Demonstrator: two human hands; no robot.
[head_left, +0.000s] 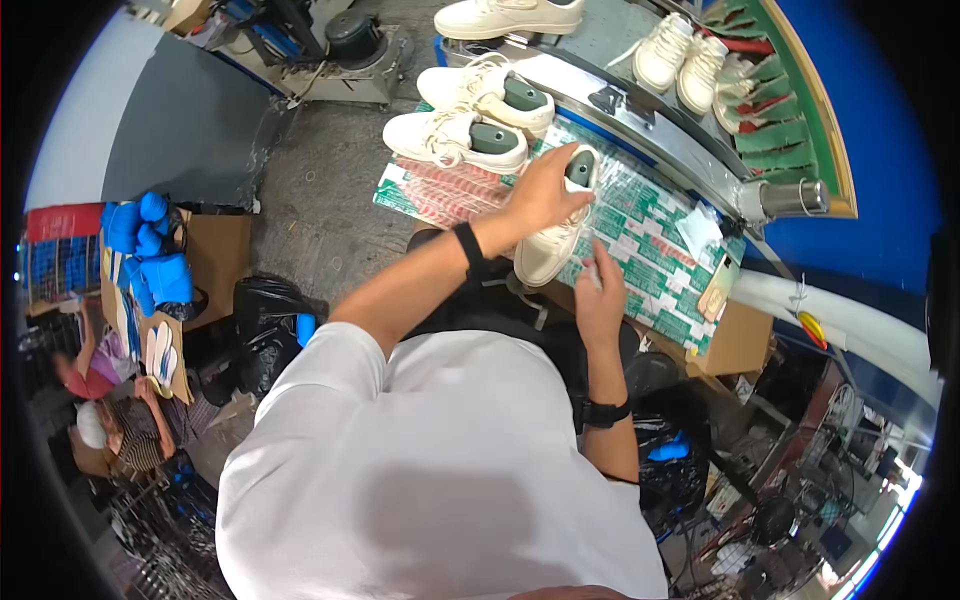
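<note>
Centrally, your left hand (540,195) grips cream shoe (547,258); right hand (601,297) half-curled, hold unclear; green-white board (650,287); upper right, blue wall (885,110).

The dark grey floor (310,190) is to the left of the left hand (545,195). Farther left stands a big grey wall (200,120), with a white wall (85,110) past it. A brown box (220,255) sits far left of the left hand and lower down. Fat white pipes (840,315) are right of the right hand (600,295). Up past them is a blue wall (890,110). Down on that side, bright light (893,522) shines.
</note>
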